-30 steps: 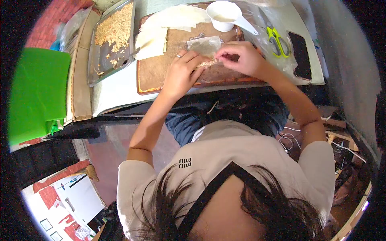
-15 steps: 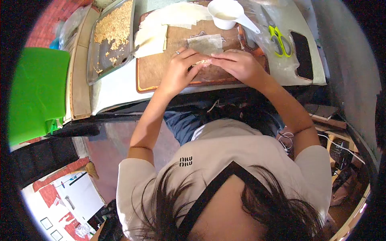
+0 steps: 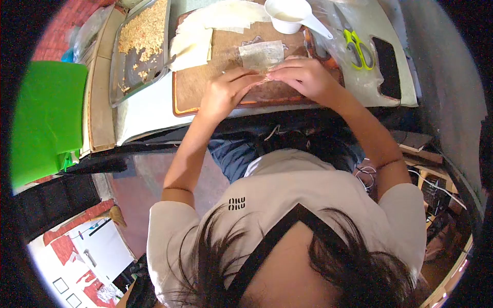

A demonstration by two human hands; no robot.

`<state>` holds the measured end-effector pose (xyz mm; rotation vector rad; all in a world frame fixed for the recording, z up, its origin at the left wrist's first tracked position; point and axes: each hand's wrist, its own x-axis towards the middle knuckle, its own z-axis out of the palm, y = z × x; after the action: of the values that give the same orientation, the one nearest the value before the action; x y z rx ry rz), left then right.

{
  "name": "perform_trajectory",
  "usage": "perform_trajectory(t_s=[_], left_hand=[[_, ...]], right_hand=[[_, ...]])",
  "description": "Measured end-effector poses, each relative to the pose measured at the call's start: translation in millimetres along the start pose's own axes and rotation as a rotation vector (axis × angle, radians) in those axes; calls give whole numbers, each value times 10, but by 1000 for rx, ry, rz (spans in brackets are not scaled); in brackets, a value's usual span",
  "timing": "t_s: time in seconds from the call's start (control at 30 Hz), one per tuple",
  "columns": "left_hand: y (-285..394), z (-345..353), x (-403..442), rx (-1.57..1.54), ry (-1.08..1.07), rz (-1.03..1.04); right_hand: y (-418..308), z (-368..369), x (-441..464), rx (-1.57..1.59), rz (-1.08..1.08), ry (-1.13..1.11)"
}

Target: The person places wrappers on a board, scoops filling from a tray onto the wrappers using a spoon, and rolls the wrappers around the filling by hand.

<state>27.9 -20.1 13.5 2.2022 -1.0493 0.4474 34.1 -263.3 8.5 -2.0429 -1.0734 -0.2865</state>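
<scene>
My left hand (image 3: 226, 92) and my right hand (image 3: 304, 77) meet over the near part of a brown board (image 3: 192, 92). Between their pinched fingertips is a small strip of crumbly filling (image 3: 265, 79), mostly covered by the fingers. It lies at the near edge of a thin translucent wrapper sheet (image 3: 262, 53) on the board. Pale wrapper sheets (image 3: 195, 49) lie stacked at the board's far left. A white cup with a handle (image 3: 288, 15), holding some pale liquid, stands at the board's far edge.
Left of the board is a glass tray (image 3: 165, 51) of crumbly filling with a utensil in it. Green-handled scissors (image 3: 359, 50) lie on clear plastic at the right, beside a black phone (image 3: 386, 69). A green container (image 3: 49, 118) stands at far left.
My right hand has come down from its raised pinch and flattened beside my left. Both hands' fingertips have closed in over the filling, which shows less now.
</scene>
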Motion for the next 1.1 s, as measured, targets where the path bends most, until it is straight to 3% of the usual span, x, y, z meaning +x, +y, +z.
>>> perform_trajectory(t_s=[0.3,0.6,0.7,0.8,0.9,1.0,1.1], left_hand=[[-56,-36,120,-180,-76,-132],[-47,-59,160,-339,-153,-498],[-104,-16,163,-327,-137,-504],[-13,-22,220,-341,-136,-573],[-63,29,220,-180,-53,-465],[-117,60,209,-174,-67,-513],[-79,50,220,-167,-68,-573]], right_hand=[[-7,-14,46,77,40,23],[63,-65,152,185,241,-67],[126,-47,183,105,97,-2],[124,-10,183,99,168,-25],[98,-7,194,69,183,-12],[94,-11,191,27,187,-13],[-20,13,202,207,395,75]])
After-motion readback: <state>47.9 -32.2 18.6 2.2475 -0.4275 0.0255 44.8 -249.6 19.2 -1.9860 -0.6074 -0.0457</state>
